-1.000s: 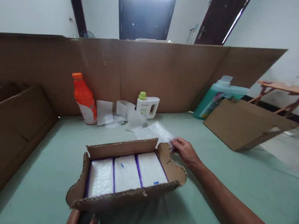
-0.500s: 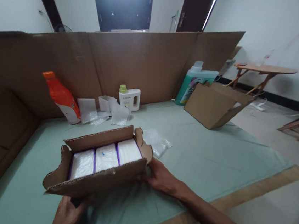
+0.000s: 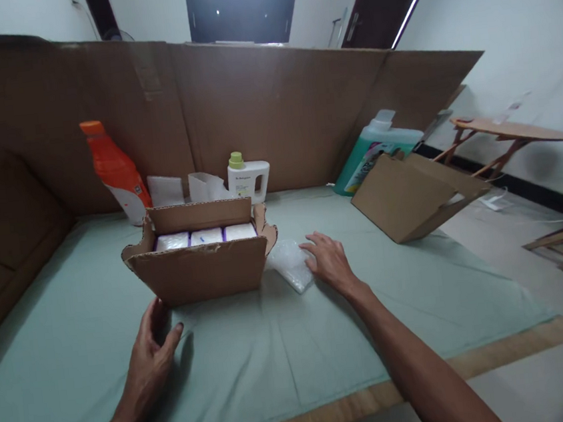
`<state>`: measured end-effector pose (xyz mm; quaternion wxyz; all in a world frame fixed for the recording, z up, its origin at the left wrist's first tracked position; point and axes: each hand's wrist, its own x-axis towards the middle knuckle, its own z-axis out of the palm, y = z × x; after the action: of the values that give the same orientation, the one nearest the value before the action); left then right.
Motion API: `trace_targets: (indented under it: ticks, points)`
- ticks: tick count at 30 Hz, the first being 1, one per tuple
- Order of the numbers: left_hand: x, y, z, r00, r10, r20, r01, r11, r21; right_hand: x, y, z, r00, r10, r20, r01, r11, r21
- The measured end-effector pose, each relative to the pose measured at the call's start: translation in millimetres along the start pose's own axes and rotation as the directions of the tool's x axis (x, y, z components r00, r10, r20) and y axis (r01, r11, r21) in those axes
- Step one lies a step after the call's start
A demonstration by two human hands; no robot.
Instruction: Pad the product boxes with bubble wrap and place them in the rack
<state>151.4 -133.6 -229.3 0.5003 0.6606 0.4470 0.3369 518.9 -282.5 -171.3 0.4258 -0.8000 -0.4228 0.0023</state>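
A torn-edged cardboard box (image 3: pixel 201 263) is seen standing on the green-covered bench (image 3: pixel 278 366), and every place here is given from that box. Three white packs with purple edges (image 3: pixel 206 236) are packed side by side inside it. The left hand (image 3: pixel 151 359) is laid just in front of the box's near left corner, fingers loosely spread and nothing gripped; whether the fingertips touch the cardboard cannot be told. The right hand (image 3: pixel 330 263) is placed flat, just to the right of the box, its fingers resting on a clear bubble-wrap bag (image 3: pixel 290 264) that lies against the box's right side; the bag is pressed down rather than clasped. Behind the box, to the left, an orange bottle (image 3: pixel 115 171) is stood upright, and directly behind it a small white jug with a green cap (image 3: pixel 246 178) is seen, with white foam sheets (image 3: pixel 179 189) between the two. Well to the right of the box a second, empty cardboard box (image 3: pixel 413 197) is tipped on its side, with a green detergent jug (image 3: pixel 373 151) leaning behind it. A tall cardboard wall (image 3: pixel 275 104) is set up behind everything
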Motion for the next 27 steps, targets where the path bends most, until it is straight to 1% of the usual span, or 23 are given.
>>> trace_targets:
  ticks: [1, 3, 5, 6, 7, 8, 9, 10, 11, 12, 13, 14, 15, 16, 17, 18, 19, 20, 21, 22, 23, 25, 27]
  points:
    - [-12.5, -0.4, -0.8, 1.0, -0.027, -0.015, 0.027, 1.0, -0.008, 2.9, 5.9, -3.7, 0.998, 0.038, -0.045, -0.036, 0.998, 0.053]
    - [-36.9, 0.8, -3.9, 0.996, -0.052, -0.067, 0.054, 0.998, 0.029, 5.6, 11.2, -14.4, 0.988, 0.087, -0.128, -0.07, 0.989, 0.127]
    - [-59.3, 2.7, -6.5, 0.991, -0.059, -0.116, 0.07, 0.994, 0.086, 0.9, 6.8, -30.3, 0.968, 0.124, -0.219, -0.077, 0.974, 0.211]
    - [-69.5, 3.7, -6.1, 0.992, -0.071, -0.104, 0.081, 0.992, 0.092, -4.9, 0.9, -38.9, 0.952, 0.138, -0.273, -0.063, 0.962, 0.264]
    - [-78.9, 5.0, -3.6, 0.994, -0.097, -0.057, 0.101, 0.992, 0.073, -13.2, -7.0, -46.6, 0.934, 0.145, -0.326, -0.039, 0.95, 0.311]
    - [-87.5, 7.0, 1.2, 0.99, -0.132, 0.044, 0.131, 0.991, 0.023, -23.6, -16.8, -52.3, 0.921, 0.142, -0.362, -0.01, 0.939, 0.343]
    - [-95.0, 9.9, 8.7, 0.97, -0.157, 0.187, 0.171, 0.984, -0.059, -35.8, -27.8, -55.0, 0.92, 0.124, -0.373, 0.019, 0.934, 0.356]
    - [-101.5, 14.0, 18.5, 0.929, -0.156, 0.337, 0.224, 0.959, -0.174, -49.3, -39.5, -54.4, 0.931, 0.085, -0.356, 0.047, 0.937, 0.345]
    - [-106.8, 19.3, 30.0, 0.873, -0.125, 0.471, 0.294, 0.906, -0.304, -63.6, -51.0, -50.4, 0.95, 0.023, -0.311, 0.077, 0.949, 0.305]
    - [-110.6, 25.6, 42.1, 0.814, -0.078, 0.575, 0.379, 0.823, -0.424, -78.0, -61.5, -43.5, 0.969, -0.057, -0.242, 0.117, 0.964, 0.241]
    - [-113.0, 32.3, 53.4, 0.761, -0.029, 0.648, 0.467, 0.718, -0.517, -92.4, -70.5, -34.9, 0.976, -0.145, -0.16, 0.173, 0.97, 0.172]
    - [-113.8, 38.6, 62.9, 0.721, 0.003, 0.692, 0.546, 0.614, -0.571, -106.1, -77.6, -25.8, 0.969, -0.24, -0.062, 0.245, 0.963, 0.108]
    - [-113.0, 43.8, 69.2, 0.691, 0.004, 0.722, 0.606, 0.542, -0.583, -119.1, -82.6, -17.3, 0.943, -0.329, 0.057, 0.325, 0.944, 0.06]
    - [-110.8, 47.4, 71.6, 0.665, -0.026, 0.747, 0.647, 0.52, -0.558, -130.9, -85.6, -10.6, 0.898, -0.396, 0.191, 0.396, 0.917, 0.037]
    - [-107.5, 48.9, 69.8, 0.653, -0.082, 0.753, 0.664, 0.54, -0.517, -141.3, -86.8, -6.0, 0.84, -0.433, 0.327, 0.445, 0.894, 0.039]
    - [-103.3, 48.6, 63.9, 0.651, -0.151, 0.744, 0.666, 0.584, -0.464, -150.3, -86.5, -3.8, 0.781, -0.439, 0.444, 0.466, 0.883, 0.054]
    - [-98.4, 47.0, 54.4, 0.651, -0.216, 0.728, 0.66, 0.635, -0.402, -157.6, -85.1, -3.6, 0.732, -0.427, 0.53, 0.461, 0.884, 0.076]
    - [-93.2, 44.8, 42.2, 0.653, -0.273, 0.706, 0.652, 0.677, -0.341, -163.1, -82.7, -4.8, 0.703, -0.407, 0.583, 0.44, 0.893, 0.093]
    - [-87.7, 42.7, 28.3, 0.656, -0.312, 0.687, 0.644, 0.706, -0.294, -166.9, -79.6, -6.6, 0.697, -0.385, 0.605, 0.412, 0.905, 0.1]
    - [-82.2, 41.6, 14.0, 0.657, -0.338, 0.674, 0.639, 0.723, -0.261, -168.9, -75.7, -8.7, 0.711, -0.364, 0.601, 0.387, 0.917, 0.097]
    - [-76.8, 41.8, 0.4, 0.658, -0.354, 0.665, 0.635, 0.735, -0.237, -168.9, -70.8, -10.6, 0.735, -0.352, 0.58, 0.372, 0.924, 0.089]
    - [-67.2, 46.1, -20.6, 0.673, -0.378, 0.636, 0.62, 0.758, -0.205, -162.9, -57.1, -14.3, 0.807, -0.335, 0.487, 0.367, 0.93, 0.031]
    - [-60.5, 52.6, -30.2, 0.698, -0.399, 0.595, 0.587, 0.794, -0.156, -150.2, -36.8, -19.0, 0.891, -0.294, 0.345, 0.348, 0.932, -0.104]
